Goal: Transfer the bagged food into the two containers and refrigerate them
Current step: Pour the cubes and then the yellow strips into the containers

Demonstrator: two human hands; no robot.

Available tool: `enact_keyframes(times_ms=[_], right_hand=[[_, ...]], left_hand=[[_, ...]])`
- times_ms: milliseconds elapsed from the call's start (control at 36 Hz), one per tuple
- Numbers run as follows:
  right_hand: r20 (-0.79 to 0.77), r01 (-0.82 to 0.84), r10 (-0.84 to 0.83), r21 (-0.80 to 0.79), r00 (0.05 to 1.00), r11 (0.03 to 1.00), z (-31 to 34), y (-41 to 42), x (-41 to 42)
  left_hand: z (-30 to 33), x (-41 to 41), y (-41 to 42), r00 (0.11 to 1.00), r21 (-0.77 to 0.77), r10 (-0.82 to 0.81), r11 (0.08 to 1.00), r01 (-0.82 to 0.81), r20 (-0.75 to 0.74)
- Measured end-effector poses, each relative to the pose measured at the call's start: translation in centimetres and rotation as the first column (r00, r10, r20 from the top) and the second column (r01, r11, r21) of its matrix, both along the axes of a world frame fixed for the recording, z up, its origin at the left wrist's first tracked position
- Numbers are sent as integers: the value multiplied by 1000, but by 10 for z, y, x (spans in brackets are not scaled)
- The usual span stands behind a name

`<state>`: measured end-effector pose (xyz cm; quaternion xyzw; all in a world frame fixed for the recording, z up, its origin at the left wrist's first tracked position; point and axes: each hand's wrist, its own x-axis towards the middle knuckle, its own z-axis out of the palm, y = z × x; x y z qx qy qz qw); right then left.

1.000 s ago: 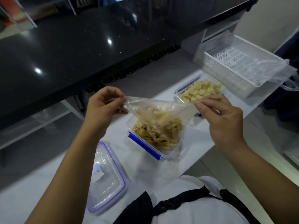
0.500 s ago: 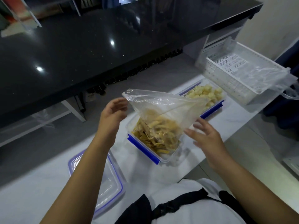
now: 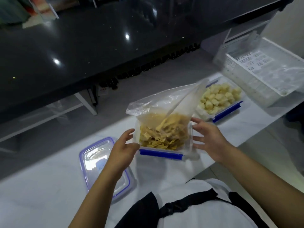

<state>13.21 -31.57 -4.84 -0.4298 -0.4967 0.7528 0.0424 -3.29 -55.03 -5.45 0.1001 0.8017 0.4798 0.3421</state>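
At frame centre the bag [image 3: 164, 116] of yellow strips stands upright in the near container [image 3: 162, 154], between the left hand [image 3: 122, 149] and right hand [image 3: 209, 139], both grips spread apart, flanking it equally close.

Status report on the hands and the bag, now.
Left hand and right hand open, flanking clear plastic bag of yellow strips. Bag sits in blue-clipped clear container, not emptied. Nothing in the way.

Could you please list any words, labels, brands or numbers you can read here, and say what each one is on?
None can be read.
Printed label in the white basket: dark rows of print, too blurred to read.
Small white tag under the black counter: marks too small to read.
Pale sticker on the loose lid: blurred, unreadable.
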Motion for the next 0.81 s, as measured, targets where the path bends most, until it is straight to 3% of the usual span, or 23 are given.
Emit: enact_keyframes(times_ms=[111, 250, 361, 444, 528, 611, 722, 806], right_hand=[[39, -214, 212, 64, 977, 975, 3, 16, -13], [49, -391, 388, 160, 920, 906, 18, 31, -25], [-40, -333, 369, 347, 928, 876, 30, 37, -39], [-133, -262, 329, 371, 935, 891, 31, 40, -52], [-137, -213, 290, 406, 947, 889, 30, 42, -61], [-196, -197, 288, 385, 937, 902, 32, 43, -68], [-320, -172, 282, 331, 904, 928, 39, 56, -72], [-371, -188, 301, 312, 878, 931, 36, 64, -71]], left_hand=[[-6, 29, -20, 995, 58, 86, 994, -89, 44], [0, 41, -33, 998, 65, 50, 996, -53, 38], [9, 32, -26, 991, 113, 68, 992, -55, -118], [16, 17, -9, 986, 89, 35, 996, -20, -161], [23, 4, 12, 991, 179, 31, 984, -8, -129], [31, -3, 28, 969, 252, 91, 967, -31, -231], [45, -10, 36, 949, 476, 273, 863, -168, -160], [48, -14, 37, 943, 548, 326, 802, -237, -69]])
